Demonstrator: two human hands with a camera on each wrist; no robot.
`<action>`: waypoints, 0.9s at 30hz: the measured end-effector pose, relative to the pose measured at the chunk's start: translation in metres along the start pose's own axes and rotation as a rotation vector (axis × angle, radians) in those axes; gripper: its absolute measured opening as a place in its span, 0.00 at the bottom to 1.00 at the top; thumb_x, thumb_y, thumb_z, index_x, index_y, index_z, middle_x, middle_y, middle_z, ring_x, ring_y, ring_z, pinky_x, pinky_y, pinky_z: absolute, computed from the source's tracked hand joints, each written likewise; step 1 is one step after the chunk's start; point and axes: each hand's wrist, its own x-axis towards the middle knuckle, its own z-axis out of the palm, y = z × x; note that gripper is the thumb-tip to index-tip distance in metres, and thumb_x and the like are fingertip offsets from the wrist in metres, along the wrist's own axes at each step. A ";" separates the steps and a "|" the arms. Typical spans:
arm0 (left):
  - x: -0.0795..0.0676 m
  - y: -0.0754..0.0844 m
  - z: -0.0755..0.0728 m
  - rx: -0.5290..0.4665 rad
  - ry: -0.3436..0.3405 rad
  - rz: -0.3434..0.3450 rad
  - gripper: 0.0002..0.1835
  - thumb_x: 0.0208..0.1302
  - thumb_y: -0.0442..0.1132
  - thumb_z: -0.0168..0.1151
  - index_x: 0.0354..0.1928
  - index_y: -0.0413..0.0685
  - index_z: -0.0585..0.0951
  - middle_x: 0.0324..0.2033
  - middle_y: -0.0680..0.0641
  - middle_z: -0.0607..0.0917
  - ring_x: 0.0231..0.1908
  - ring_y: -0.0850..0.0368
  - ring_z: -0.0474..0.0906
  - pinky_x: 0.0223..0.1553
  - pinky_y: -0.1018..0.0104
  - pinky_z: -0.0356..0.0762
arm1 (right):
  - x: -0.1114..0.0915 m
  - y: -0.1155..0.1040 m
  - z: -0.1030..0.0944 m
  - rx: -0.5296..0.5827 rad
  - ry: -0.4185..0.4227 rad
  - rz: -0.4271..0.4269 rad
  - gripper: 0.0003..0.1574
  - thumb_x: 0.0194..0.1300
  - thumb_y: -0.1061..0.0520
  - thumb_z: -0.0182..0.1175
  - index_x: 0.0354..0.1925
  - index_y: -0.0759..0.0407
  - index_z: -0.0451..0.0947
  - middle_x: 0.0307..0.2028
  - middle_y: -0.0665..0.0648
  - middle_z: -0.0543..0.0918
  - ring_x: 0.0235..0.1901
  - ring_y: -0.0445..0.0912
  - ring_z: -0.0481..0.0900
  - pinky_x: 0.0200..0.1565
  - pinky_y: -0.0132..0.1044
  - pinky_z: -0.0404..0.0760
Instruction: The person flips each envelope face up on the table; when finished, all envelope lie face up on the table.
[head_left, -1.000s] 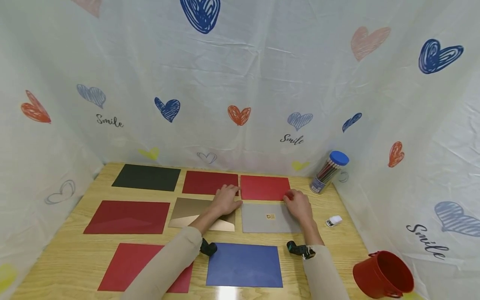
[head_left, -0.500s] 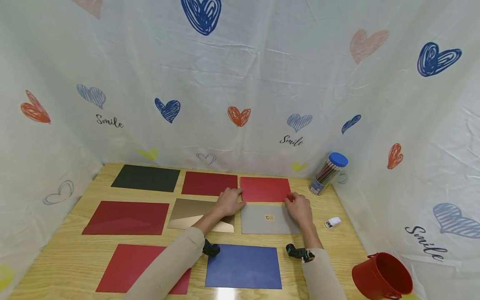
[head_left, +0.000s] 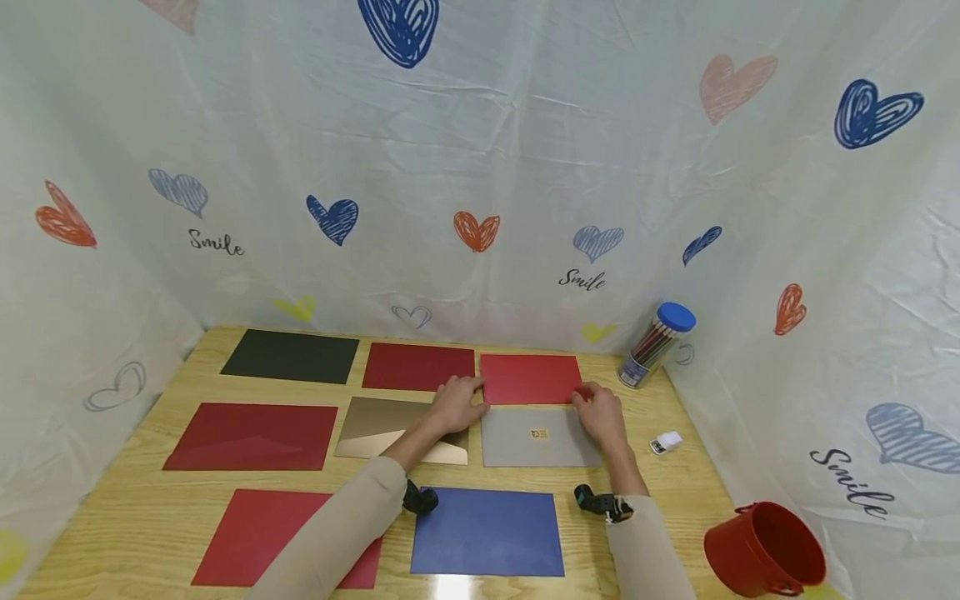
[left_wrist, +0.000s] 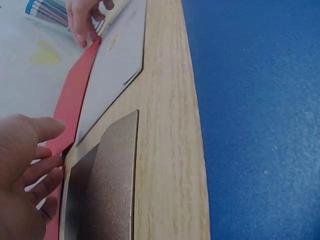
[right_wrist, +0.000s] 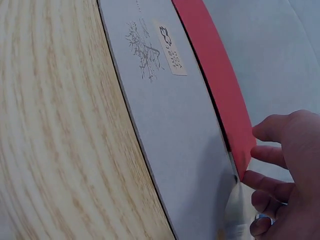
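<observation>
A bright red envelope (head_left: 530,379) lies flat in the back row, with a hand at each side. My left hand (head_left: 455,406) touches its left edge; in the left wrist view the thumb stands apart from the loosely bent fingers (left_wrist: 49,165). At the near right corner, fingertips of my right hand (head_left: 600,414) touch the red paper, seen also in the right wrist view (right_wrist: 245,145). Directly in front lies a grey envelope (head_left: 517,450) with a small gold label. Partly beneath my left forearm is a brown-gold envelope (head_left: 367,421).
Around these lie a black envelope (head_left: 291,357), dark red envelopes (head_left: 405,367), a blue envelope (head_left: 487,533) and a crimson one (head_left: 255,533). A blue-lidded pencil jar (head_left: 654,346), a small white bottle (head_left: 665,442) and a red bucket (head_left: 761,550) stand or lie at right.
My left hand has shifted slightly right against the bright red envelope's edge. My right hand stays at the near right corner with only a tiny shift. The envelopes show no clear movement.
</observation>
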 end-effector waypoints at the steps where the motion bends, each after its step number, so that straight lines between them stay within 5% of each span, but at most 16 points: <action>1: 0.000 0.000 0.000 -0.001 0.000 0.003 0.28 0.68 0.44 0.65 0.66 0.38 0.76 0.60 0.40 0.80 0.58 0.40 0.73 0.53 0.45 0.70 | 0.000 0.000 -0.001 0.003 0.000 0.001 0.24 0.72 0.52 0.58 0.59 0.65 0.79 0.54 0.68 0.81 0.56 0.61 0.77 0.56 0.56 0.75; 10: 0.001 0.000 -0.006 -0.027 0.038 0.009 0.27 0.68 0.42 0.65 0.66 0.42 0.76 0.60 0.40 0.80 0.59 0.40 0.73 0.51 0.46 0.69 | -0.005 -0.006 -0.009 0.030 0.065 -0.066 0.22 0.66 0.62 0.56 0.56 0.68 0.81 0.50 0.69 0.84 0.54 0.64 0.78 0.55 0.57 0.74; 18: -0.002 -0.004 -0.011 -0.044 0.063 0.023 0.25 0.67 0.41 0.67 0.64 0.43 0.78 0.58 0.42 0.82 0.58 0.40 0.74 0.51 0.45 0.69 | -0.005 -0.005 -0.010 0.072 0.053 -0.038 0.23 0.67 0.63 0.54 0.58 0.64 0.80 0.52 0.67 0.83 0.52 0.61 0.77 0.51 0.53 0.73; 27: -0.002 -0.009 -0.012 -0.084 0.180 0.051 0.16 0.65 0.37 0.68 0.54 0.44 0.86 0.46 0.44 0.87 0.47 0.44 0.78 0.52 0.46 0.71 | -0.006 -0.008 -0.013 0.163 0.093 -0.044 0.19 0.65 0.63 0.62 0.54 0.66 0.82 0.52 0.67 0.83 0.56 0.60 0.77 0.56 0.55 0.72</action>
